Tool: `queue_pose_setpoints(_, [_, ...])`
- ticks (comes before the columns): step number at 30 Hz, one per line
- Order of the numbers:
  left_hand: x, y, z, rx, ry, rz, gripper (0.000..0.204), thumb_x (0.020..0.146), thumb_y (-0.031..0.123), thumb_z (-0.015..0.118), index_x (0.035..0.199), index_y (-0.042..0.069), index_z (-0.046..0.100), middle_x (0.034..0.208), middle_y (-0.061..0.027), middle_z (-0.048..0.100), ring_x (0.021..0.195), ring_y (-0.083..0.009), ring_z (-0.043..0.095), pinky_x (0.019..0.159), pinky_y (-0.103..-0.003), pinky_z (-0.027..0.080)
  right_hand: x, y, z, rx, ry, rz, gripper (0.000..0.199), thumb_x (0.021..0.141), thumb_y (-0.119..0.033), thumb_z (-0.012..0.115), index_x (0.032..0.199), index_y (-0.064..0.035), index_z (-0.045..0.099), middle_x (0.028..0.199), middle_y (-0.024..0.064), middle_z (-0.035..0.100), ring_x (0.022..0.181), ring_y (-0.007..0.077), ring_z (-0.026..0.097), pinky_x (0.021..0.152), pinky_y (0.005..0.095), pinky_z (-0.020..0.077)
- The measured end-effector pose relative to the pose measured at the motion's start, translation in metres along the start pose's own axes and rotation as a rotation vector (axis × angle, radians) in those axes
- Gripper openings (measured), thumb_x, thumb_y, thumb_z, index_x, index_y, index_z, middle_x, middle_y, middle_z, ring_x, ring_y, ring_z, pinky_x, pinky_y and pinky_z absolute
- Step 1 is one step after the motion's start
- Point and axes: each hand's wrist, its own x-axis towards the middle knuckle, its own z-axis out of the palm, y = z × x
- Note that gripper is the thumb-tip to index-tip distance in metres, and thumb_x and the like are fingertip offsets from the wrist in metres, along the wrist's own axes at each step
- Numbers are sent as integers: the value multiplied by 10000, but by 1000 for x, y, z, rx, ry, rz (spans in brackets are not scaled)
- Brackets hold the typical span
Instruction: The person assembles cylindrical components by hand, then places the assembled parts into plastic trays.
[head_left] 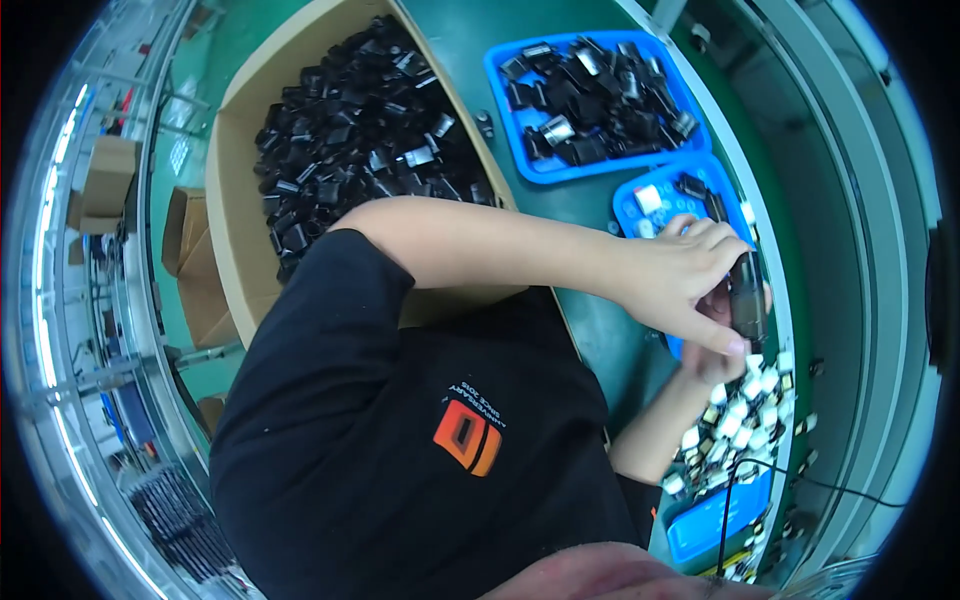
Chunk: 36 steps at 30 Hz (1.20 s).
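Green worktable [575,215], 1 cardboard box [232,190], 3 blue trays [548,177], 2 hands [685,268] gripping 1 dark cylindrical object [748,305]

right hand [715,362] partly hidden, shirt [340,480] cropped

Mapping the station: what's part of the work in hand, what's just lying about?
Likely in the work:
- dark cylindrical object between left hand and right hand
- small blue tray
- white pieces
- black parts in big carton

Probably lying about:
- smaller cartons, far left
- dark stack, lower left
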Motion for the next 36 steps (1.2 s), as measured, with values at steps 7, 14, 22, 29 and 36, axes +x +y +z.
queue_pose_setpoints(7, [-63,-27,-160,321,562,373,184,797,-67,555,943,-19,656,888,-114,645,770,-204,624,706,-288,513,172,-113,-221,-1704,247,136,586,743,-121,752,1287,-32,552,1183,160,642,1081,246,638,941,344,484])
queue_pose_setpoints(14, [-188,-136,-207,770,670,-48,100,740,-34,607,811,26,645,797,-89,648,789,-246,645,749,-337,510,167,-120,-341,-1961,383,266,584,797,-122,669,1352,-8,526,1342,217,572,1268,340,537,1052,389,424])
queue_pose_setpoints(22, [-212,-142,-228,836,153,-527,299,749,182,668,1011,38,677,1020,-150,641,994,-333,606,879,-406,497,29,-131,-76,-1844,328,355,429,905,-343,648,1189,-22,653,1058,186,704,1017,319,673,898,425,507])
queue_pose_setpoints(29, [-240,-152,-219,792,-60,-720,395,850,76,648,1237,57,573,1114,-166,632,1074,-362,580,923,-417,473,-35,-62,-83,-1962,212,274,402,823,-231,687,1177,-61,602,1056,208,622,972,407,629,822,479,524])
queue_pose_setpoints(36, [-237,-139,-226,459,460,-633,420,929,46,655,1333,20,544,1065,-82,653,979,-160,612,872,-286,490,-31,-56,-88,-1962,515,98,377,846,-274,683,1141,-49,613,1042,180,630,935,375,651,786,453,540])
